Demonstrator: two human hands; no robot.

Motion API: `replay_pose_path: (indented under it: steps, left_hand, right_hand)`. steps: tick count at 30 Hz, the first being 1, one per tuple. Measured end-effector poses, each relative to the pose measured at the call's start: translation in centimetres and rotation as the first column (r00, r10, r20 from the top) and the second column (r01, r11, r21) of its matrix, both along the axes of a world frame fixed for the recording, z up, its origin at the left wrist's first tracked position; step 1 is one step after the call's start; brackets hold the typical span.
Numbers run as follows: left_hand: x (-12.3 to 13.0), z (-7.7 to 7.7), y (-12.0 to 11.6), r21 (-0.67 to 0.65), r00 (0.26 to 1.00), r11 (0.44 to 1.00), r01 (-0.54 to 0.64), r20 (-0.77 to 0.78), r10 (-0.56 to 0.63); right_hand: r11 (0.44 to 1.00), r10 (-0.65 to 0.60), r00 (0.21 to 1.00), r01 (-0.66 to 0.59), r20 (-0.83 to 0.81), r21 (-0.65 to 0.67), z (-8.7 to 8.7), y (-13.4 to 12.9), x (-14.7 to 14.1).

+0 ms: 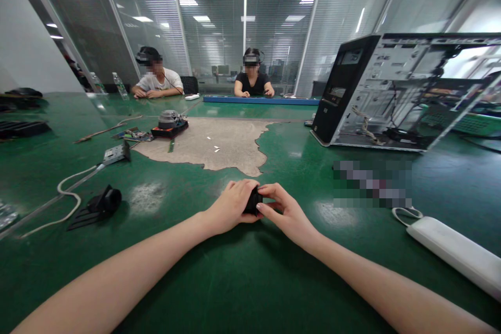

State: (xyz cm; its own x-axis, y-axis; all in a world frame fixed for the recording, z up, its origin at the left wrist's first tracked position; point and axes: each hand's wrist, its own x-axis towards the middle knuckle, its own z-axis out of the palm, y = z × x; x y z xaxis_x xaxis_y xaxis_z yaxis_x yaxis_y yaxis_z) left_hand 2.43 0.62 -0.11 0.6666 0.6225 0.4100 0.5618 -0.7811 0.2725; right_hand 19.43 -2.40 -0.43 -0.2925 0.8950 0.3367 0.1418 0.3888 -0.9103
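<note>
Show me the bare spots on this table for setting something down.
Green tabletop lies bare between the left forearm and right forearm, nearer than the held black object, and between the tan patch and computer case. Left is crowded with the black plastic piece and metal unit; right, with the white box and a blurred item.

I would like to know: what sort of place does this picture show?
Probably an office-like workshop for electronics work: an opened computer case and a circuit board are on the green table, with a glass partition in the background.
</note>
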Motion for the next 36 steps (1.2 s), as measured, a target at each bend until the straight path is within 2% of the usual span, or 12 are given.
replay_pose_path:
  steps: [9, 16, 25, 28, 32, 36]
  left_hand:
    - [0.03, -0.05, 0.07, 0.005, 1.0, 1.0, -0.01, -0.006, 0.01]
    - [0.0, 0.07, -0.08, 0.018, 1.0, 1.0, -0.004, -0.004, 0.004]
    - [0.0, 0.03, -0.09, 0.019, 1.0, 1.0, 0.013, 0.014, -0.014]
    - [0.02, 0.04, -0.13, 0.019, 1.0, 1.0, 0.015, 0.015, -0.015]
    - [0.09, 0.04, -0.19, 0.046, 1.0, 0.999, 0.011, 0.013, -0.012]
    - [0.17, 0.05, -0.27, 0.103, 0.999, 0.994, -0.038, 0.005, 0.037]
  right_hand:
    - [0.993, -0.007, 1.0, 0.009, 0.021, -0.119, -0.19, 0.34, 0.03]
    - [1.0, 0.017, 1.0, -0.017, -0.007, -0.02, 0.12, 0.02, 0.08]
    - [0.99, 0.018, 1.0, -0.019, -0.014, -0.14, -0.42, 0.47, 0.04]
    - [0.993, 0.04, 0.999, -0.04, -0.003, -0.109, -0.26, 0.37, 0.12]
    - [0.999, 0.005, 1.0, -0.005, 0.002, -0.037, -0.08, 0.12, 0.12]
    - [0.998, 0.019, 1.0, -0.02, -0.02, -0.066, -0.23, 0.18, 0.02]
